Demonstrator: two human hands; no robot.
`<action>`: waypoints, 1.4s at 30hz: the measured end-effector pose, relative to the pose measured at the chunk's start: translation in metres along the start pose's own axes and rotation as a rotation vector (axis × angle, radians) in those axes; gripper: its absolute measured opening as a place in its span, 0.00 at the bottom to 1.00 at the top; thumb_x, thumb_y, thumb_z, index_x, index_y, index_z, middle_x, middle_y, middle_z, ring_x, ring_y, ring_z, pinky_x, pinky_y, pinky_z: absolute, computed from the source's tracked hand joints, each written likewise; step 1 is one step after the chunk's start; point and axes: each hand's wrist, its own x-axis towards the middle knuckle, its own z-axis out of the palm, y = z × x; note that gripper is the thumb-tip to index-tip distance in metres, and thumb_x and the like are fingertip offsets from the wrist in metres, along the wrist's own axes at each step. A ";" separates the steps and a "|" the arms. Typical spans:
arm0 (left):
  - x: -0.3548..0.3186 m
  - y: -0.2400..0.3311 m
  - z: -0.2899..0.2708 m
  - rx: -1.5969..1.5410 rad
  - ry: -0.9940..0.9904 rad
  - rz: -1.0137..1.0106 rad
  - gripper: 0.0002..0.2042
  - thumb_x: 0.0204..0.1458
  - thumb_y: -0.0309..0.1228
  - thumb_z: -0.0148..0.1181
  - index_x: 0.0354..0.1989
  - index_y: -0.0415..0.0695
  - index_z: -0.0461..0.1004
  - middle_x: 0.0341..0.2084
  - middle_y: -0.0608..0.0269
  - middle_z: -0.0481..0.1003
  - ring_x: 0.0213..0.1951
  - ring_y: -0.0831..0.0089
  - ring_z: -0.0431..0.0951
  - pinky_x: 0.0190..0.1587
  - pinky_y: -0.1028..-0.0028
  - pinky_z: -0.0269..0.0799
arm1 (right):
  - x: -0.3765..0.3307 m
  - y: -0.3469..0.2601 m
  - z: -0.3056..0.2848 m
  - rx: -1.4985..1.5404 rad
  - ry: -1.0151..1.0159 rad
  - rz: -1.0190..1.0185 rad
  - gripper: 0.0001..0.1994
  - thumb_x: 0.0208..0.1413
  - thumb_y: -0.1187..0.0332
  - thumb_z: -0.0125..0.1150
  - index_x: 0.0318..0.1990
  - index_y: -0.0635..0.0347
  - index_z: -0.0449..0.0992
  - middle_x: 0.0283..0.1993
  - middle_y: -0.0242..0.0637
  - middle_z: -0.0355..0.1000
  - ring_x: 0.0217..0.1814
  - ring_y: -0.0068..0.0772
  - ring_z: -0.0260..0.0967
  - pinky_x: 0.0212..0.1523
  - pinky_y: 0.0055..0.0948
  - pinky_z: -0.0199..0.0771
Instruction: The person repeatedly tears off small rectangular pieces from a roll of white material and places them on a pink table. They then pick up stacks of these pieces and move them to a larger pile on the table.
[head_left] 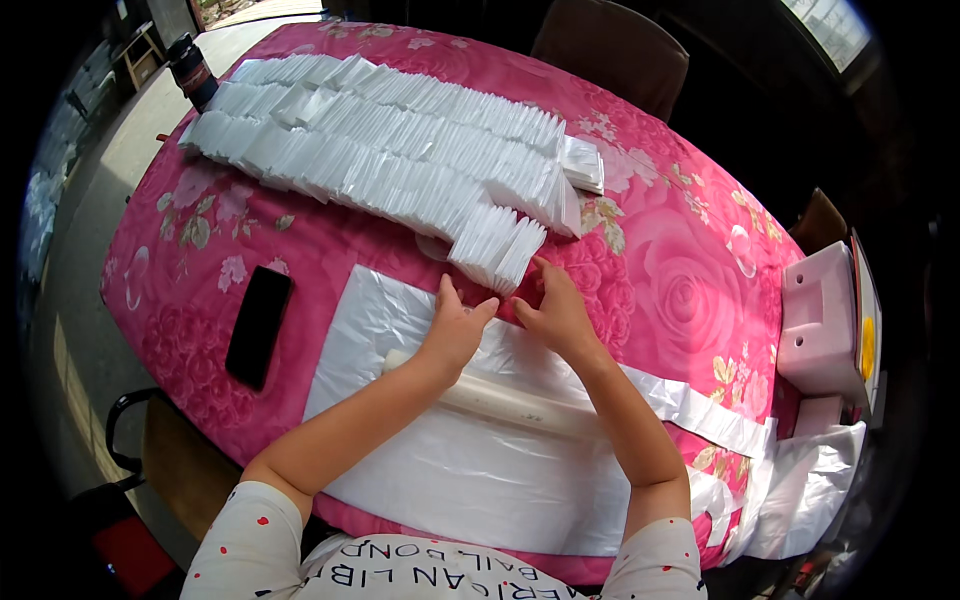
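Fingertips of your left hand [455,325] and right hand [555,312] pinch the near end of the folded white stack [497,250], squaring it, just beyond the plastic sheet [470,450] where the white tube [500,400] lies.

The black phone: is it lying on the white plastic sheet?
No, the black phone lies on the pink flowered tablecloth, just left of the white plastic sheet.
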 end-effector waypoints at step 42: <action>0.005 0.012 -0.006 0.130 -0.044 0.032 0.38 0.51 0.29 0.52 0.64 0.36 0.33 0.63 0.46 0.42 0.64 0.58 0.46 0.63 0.65 0.45 | 0.019 0.034 -0.035 -0.096 0.195 -0.162 0.30 0.43 0.63 0.66 0.52 0.69 0.64 0.48 0.51 0.66 0.52 0.49 0.63 0.52 0.37 0.64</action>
